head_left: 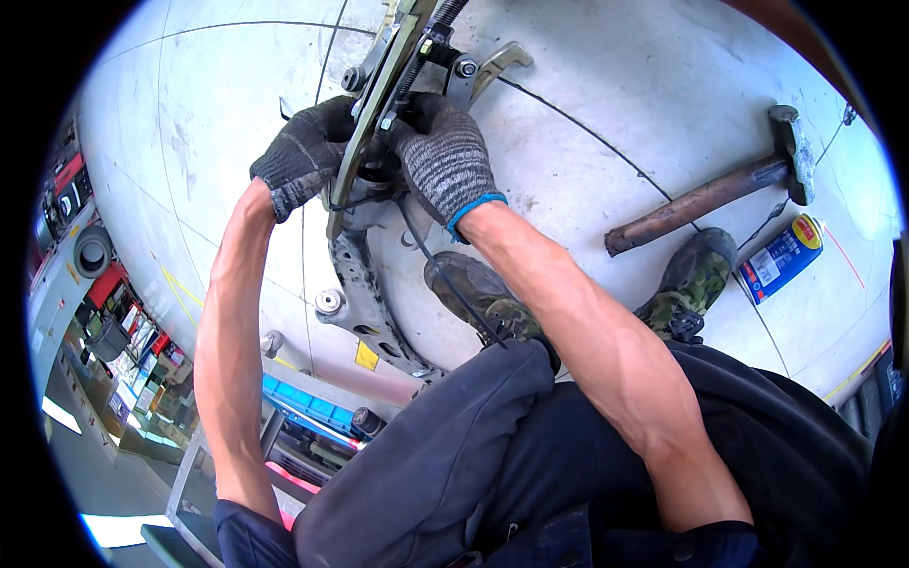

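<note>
A metal assembly [371, 114] with a long flat bar stands upright in front of me, and a threaded rod [413, 74] runs along it. My left hand [308, 153], in a dark grey knit glove, is closed at the bar's left side. On the other side, my right hand [441, 163], in a striped grey glove with a blue cuff, curls its fingers in beside a bolt; the fingertips are hidden. A hooked metal jaw [502, 66] sticks out beyond it. Below the hands lies a black curved suspension arm [358, 279], and a thin black cable [431, 257] hangs down.
A hammer [724, 189] with a wooden handle lies on the floor at right. Beside it is a blue spray can [784, 257] with a red straw. My boots [689, 275] stand nearby. A cart with a blue tray [308, 405] and cluttered shelves [114, 284] are at left.
</note>
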Demonstrator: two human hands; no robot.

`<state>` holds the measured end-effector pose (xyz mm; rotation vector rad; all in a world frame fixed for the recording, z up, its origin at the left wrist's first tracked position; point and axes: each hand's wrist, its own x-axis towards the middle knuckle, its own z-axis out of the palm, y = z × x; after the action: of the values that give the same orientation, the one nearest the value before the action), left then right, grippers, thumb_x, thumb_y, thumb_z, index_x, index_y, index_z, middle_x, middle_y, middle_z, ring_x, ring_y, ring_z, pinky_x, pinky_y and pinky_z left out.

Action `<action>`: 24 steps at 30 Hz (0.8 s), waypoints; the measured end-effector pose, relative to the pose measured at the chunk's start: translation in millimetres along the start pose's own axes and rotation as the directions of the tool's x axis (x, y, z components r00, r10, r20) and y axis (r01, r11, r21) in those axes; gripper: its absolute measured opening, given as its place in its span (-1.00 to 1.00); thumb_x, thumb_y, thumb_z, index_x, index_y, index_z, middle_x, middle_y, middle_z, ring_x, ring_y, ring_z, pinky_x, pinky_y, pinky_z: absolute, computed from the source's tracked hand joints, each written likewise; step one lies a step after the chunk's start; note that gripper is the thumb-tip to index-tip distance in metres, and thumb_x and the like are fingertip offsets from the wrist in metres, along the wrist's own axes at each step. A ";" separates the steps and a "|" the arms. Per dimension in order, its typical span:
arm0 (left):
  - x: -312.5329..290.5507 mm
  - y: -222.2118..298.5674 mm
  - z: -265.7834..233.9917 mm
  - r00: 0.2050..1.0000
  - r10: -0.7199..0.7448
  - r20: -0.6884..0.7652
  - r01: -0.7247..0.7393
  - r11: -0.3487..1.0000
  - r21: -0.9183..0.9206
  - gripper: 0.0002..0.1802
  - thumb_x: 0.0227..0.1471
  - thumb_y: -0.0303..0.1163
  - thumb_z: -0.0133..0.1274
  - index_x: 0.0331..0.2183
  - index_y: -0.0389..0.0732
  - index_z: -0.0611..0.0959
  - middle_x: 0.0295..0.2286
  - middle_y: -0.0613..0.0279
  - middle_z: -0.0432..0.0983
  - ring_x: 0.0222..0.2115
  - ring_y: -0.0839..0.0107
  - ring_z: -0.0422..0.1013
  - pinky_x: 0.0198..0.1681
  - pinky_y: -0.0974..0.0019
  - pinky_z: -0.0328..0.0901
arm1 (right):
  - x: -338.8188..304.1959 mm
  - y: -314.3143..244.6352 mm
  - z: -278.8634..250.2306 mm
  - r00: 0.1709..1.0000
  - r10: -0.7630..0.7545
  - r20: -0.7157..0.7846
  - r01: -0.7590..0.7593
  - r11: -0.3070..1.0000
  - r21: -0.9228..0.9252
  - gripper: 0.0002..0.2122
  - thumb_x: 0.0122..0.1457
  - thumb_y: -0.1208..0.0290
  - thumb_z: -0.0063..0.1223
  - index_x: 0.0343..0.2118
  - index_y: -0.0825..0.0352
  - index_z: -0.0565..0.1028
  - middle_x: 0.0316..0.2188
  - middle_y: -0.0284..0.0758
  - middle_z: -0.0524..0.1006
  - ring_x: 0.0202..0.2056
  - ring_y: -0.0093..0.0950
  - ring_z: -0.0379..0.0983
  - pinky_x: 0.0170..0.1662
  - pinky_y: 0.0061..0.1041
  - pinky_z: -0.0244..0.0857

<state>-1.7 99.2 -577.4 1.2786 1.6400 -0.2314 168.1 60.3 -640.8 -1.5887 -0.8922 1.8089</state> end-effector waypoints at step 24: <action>3.9 -6.8 10.6 0.988 -0.051 -0.145 0.032 0.990 -0.135 -0.49 0.13 -0.30 0.23 0.08 -0.26 0.60 -0.19 0.06 0.67 -0.24 0.40 0.57 -0.06 0.33 0.43 | 7.8 6.0 0.9 1.000 -0.013 -0.022 0.015 0.995 0.096 -0.70 0.19 0.32 0.14 -0.12 0.46 0.59 -0.23 0.00 0.64 -0.17 -0.14 0.59 -0.05 -0.26 0.40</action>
<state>-0.9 91.7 -588.3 1.1848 1.7788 -0.0520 166.2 62.5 -650.3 -1.5349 -0.7926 1.7943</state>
